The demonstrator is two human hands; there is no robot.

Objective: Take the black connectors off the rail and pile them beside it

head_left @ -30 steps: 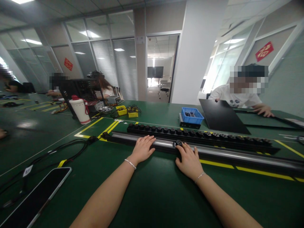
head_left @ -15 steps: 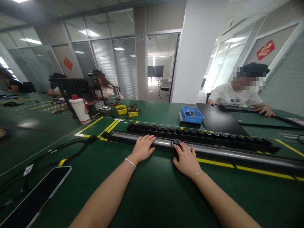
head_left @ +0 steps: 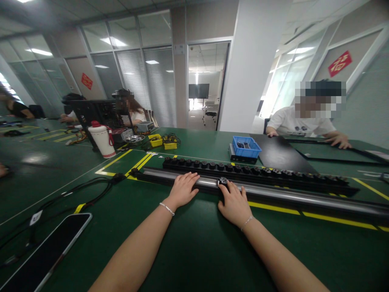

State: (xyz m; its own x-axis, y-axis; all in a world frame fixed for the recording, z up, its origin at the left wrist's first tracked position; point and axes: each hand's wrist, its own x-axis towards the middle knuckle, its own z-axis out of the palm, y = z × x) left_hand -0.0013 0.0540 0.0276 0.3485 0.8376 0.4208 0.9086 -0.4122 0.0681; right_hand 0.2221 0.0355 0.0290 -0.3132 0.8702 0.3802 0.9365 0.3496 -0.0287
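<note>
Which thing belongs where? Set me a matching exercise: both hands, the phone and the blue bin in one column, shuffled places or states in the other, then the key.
Things:
1. Right hand
2. Phone
3. Left hand
4. Blue bin

Places or states:
A. On top of a dark-fronted box
B. Laid across the silver-topped bar, apart from the small black block
C. Touching that block
D. On the green table, screen dark

Pairs: 1-C, 2-D, 3-B, 4-A
</note>
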